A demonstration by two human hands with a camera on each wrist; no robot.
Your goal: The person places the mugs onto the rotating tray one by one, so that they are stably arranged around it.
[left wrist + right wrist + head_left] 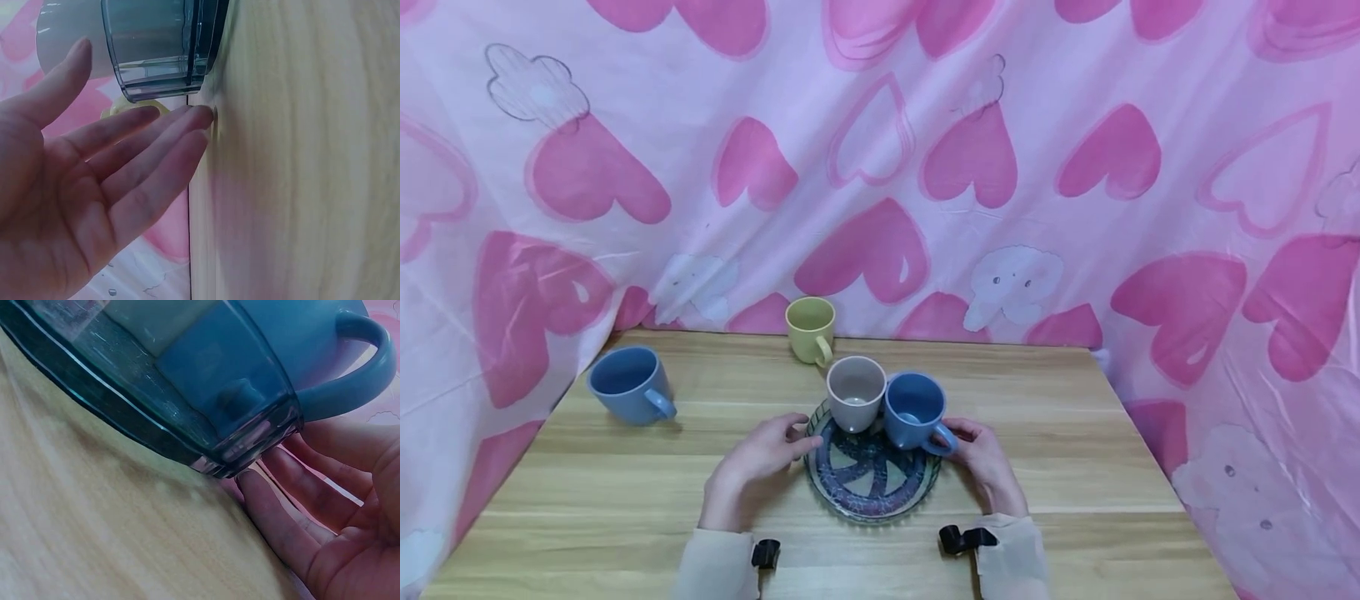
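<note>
the glass plate (872, 483) lies flat on the bench (1075, 467), the blue cup's (914, 410) handle pointing right. both hands, left hand (760, 462) and right hand (981, 458), flank it with fingers straight, holding nothing. only the right wrist view shows fingertips (253, 484) touching the rim.

No readable text, label, brand or number shows in any view

Between my hands sits a clear glass plate (873, 487) patterned in dark blue spokes, carrying a pale grey cup (856, 392) and a blue cup (916, 412). Farther off I see another blue cup (628, 385) and a yellow-green cup (811, 330) on the light wood-grain table (1075, 433). Behind hangs a pale pink curtain (880, 158) with pink hearts.
</note>
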